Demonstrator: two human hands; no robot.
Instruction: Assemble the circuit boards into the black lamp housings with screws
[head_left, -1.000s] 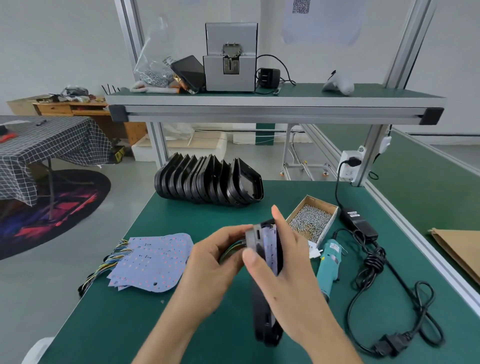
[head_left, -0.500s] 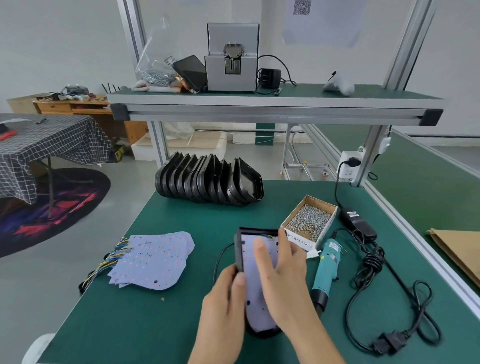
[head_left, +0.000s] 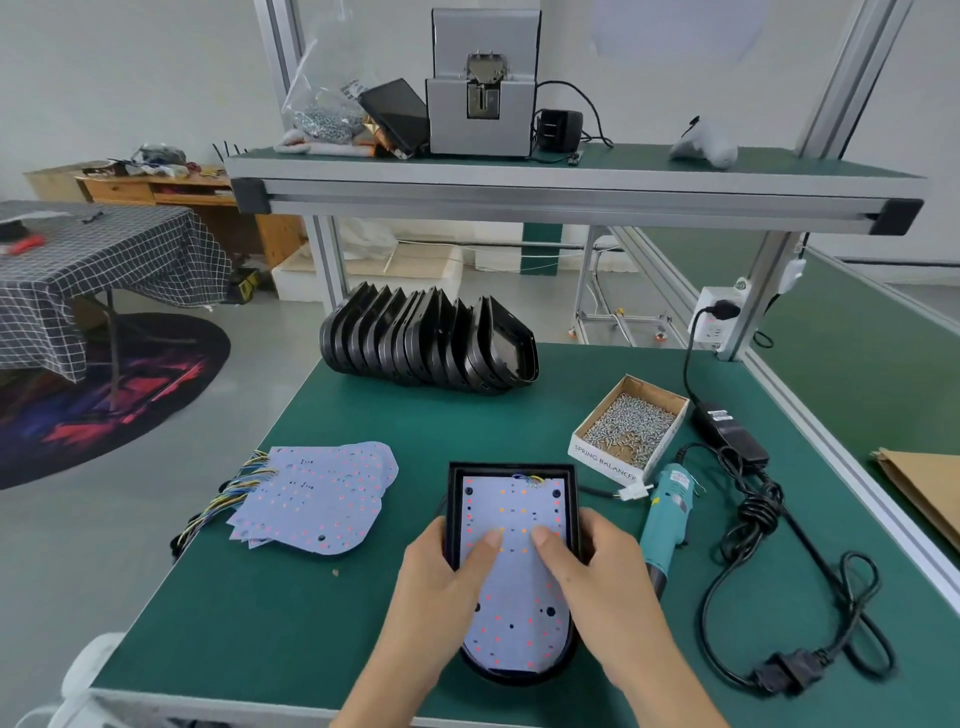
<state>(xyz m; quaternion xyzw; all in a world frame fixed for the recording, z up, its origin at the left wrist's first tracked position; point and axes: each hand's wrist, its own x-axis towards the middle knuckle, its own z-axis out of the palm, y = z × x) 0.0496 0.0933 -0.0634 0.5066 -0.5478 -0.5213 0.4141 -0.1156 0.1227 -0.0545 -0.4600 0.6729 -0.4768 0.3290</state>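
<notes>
- A fanned stack of pale circuit boards lies on the green bench to my left, coloured wires trailing off its left edge, well apart from both my hands.
- At the far edge, a row of empty black lamp housings stands on edge, leaning together.
- My left hand grips the left wall of the black lamp housing lying flat in front of me, thumb pressed down on the circuit board seated inside it.
- My right hand clasps the housing's right wall the same way, thumb on the board just beside the left thumb.
- The board lies face up within the rim, dotted with small red and orange marks; its wires show at the top edge.
- Beyond my right hand sits an open cardboard box of screws; its side reads "SPRING BALANCER".
- A teal electric screwdriver lies just beside my right hand, untouched; its label is too small to read.
- Farther right, a black power adapter and its coiled cord rest on the bench.
</notes>
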